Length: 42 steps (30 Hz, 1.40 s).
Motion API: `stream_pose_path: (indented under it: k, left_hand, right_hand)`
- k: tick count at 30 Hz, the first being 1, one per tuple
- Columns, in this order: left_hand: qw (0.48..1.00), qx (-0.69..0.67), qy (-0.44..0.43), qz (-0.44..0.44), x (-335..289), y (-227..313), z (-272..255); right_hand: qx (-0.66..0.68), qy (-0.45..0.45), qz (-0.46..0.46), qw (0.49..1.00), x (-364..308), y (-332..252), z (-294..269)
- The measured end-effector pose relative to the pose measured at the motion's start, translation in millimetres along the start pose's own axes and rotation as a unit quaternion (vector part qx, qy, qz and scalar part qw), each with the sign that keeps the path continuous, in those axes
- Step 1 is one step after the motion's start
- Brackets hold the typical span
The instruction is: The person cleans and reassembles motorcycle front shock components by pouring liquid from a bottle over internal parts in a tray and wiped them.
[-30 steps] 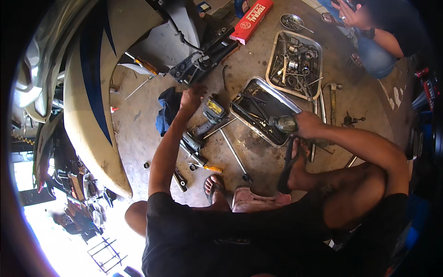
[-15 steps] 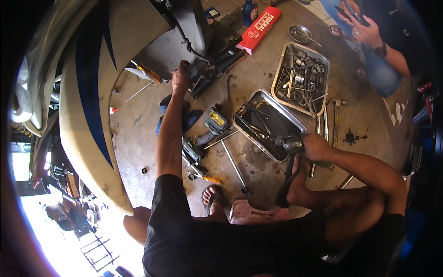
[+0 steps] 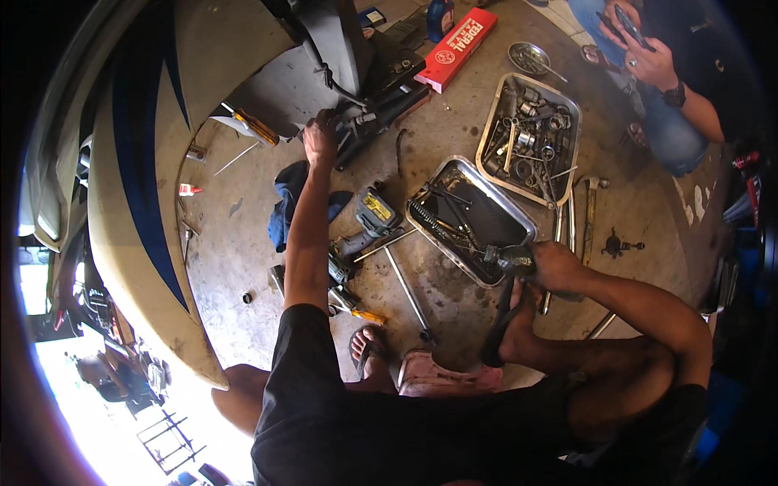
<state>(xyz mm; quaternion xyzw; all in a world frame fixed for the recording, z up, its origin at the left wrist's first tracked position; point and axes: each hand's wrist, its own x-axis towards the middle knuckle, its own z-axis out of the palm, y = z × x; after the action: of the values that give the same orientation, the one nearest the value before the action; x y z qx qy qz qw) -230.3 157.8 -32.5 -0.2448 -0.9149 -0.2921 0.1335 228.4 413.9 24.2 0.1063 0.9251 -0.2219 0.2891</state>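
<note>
My left hand (image 3: 321, 138) gripped the dark machine part (image 3: 361, 130), fingers curled on it. My right hand (image 3: 553, 265) clamped a greasy cylindrical part (image 3: 509, 258) over the metal tray (image 3: 519, 217).

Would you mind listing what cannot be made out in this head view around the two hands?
- Left hand: its fingertips reach into the dark machine part; shadow hides what they touch.
- Right hand: it closes on a dark greasy part at the near metal tray; its kind is too small to tell.
- Far tray: the heaped pieces blur together.
- Another person's hand: that person is cut off by the rim.
</note>
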Motion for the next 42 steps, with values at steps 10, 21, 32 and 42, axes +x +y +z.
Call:
stream_pose_path:
  k: [10,21,32,42]
  left_hand:
    - [0.999,-0.023,-0.003,0.026,1,-22,-1]
    - [0.985,0.009,0.062,0.160,3,-53,-18]
    - [0.993,-0.115,0.028,0.030,-9,-31,-1]
    - [0.991,-0.011,0.023,0.132,-16,-20,-8]
  right_hand:
    - [-0.002,-0.017,0.023,1.000,-2,-14,-10]
    - [0.001,-0.023,0.008,1.000,2,-22,-10]
    - [0.007,0.023,-0.022,0.999,-6,-10,-4]
    - [0.014,-0.015,-0.010,1.000,-7,-14,-13]
